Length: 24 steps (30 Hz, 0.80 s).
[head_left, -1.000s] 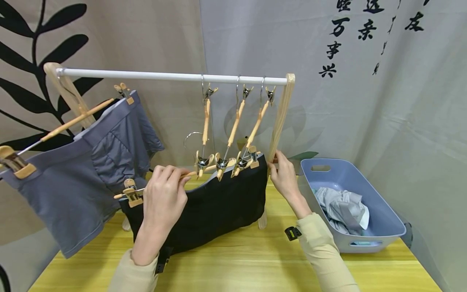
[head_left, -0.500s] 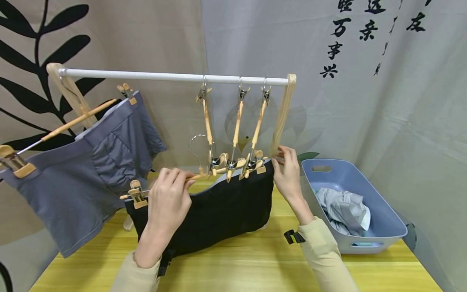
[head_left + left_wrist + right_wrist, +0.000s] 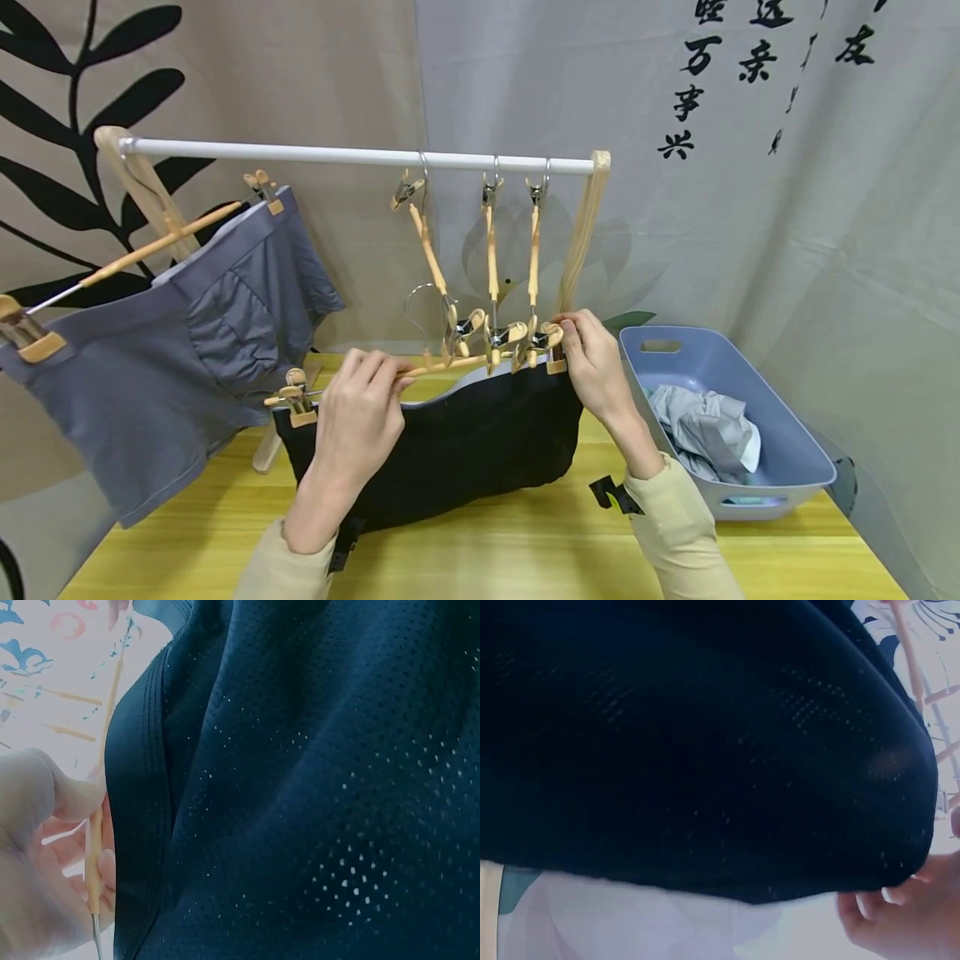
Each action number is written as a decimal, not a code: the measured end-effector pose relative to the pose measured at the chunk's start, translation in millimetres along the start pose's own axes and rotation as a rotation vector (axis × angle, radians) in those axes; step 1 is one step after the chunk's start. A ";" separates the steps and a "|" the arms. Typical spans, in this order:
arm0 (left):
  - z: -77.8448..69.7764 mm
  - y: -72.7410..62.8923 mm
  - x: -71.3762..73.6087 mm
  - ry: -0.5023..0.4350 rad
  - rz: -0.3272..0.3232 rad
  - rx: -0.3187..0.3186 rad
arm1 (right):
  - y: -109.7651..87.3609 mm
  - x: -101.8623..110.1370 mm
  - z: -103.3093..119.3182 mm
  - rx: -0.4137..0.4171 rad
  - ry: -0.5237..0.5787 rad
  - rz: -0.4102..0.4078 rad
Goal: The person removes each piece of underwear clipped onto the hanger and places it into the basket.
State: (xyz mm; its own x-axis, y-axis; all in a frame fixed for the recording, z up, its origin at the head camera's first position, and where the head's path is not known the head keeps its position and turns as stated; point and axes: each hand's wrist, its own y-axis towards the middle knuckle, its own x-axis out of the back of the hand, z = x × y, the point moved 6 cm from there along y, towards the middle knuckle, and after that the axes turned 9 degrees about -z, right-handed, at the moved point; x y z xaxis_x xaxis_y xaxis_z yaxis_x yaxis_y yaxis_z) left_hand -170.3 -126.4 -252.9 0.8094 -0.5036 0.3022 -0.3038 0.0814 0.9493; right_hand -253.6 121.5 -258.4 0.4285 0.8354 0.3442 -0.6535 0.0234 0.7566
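The left hand (image 3: 360, 412) grips the hanger (image 3: 418, 371), the right hand (image 3: 597, 367) pinches its clip (image 3: 557, 365); the black garment (image 3: 480, 442) hangs from it over the table (image 3: 525, 550). The blue basket (image 3: 697, 358) holds crumpled grey cloth (image 3: 703, 429).

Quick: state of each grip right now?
Left grip: closed, holding the slim light-wooden hanger bar.
Right grip: at the upper right corner of the black perforated-fabric garment, by a tan clip; cannot tell which, if either, it pinches.

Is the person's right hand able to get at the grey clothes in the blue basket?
Probably yes: the blue basket stands close to the right hand, open on top, and nothing visible covers the grey clothes. It's at the black garment now, though.
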 end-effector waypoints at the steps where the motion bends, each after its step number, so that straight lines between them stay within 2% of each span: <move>1: -0.6 -0.1 -0.3 -0.006 -0.001 -0.005 | -0.6 -0.8 0.8 -0.003 -0.006 0.027; 4: -1.9 -0.7 -0.8 -0.018 0.002 -0.017 | -2.1 -2.0 1.6 -0.018 0.001 0.084; 11: -2.4 -1.4 -0.4 -0.029 0.022 -0.027 | -4.0 -1.7 -1.7 -0.158 0.181 0.145; 17: -3.0 -1.3 -0.2 -0.037 0.026 -0.033 | -5.6 0.4 -2.8 -0.238 0.265 0.122; 24: -2.8 -1.5 -0.9 -0.051 0.034 -0.043 | -7.3 1.7 -3.5 -0.259 0.277 0.085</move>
State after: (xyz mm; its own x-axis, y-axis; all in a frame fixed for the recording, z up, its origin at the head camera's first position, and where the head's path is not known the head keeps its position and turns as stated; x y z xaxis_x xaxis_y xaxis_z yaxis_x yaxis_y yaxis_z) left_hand -169.2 -123.6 -254.4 0.7720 -0.5430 0.3303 -0.3079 0.1351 0.9418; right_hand -250.3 124.7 -265.3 0.2049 0.9560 0.2098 -0.8304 0.0563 0.5542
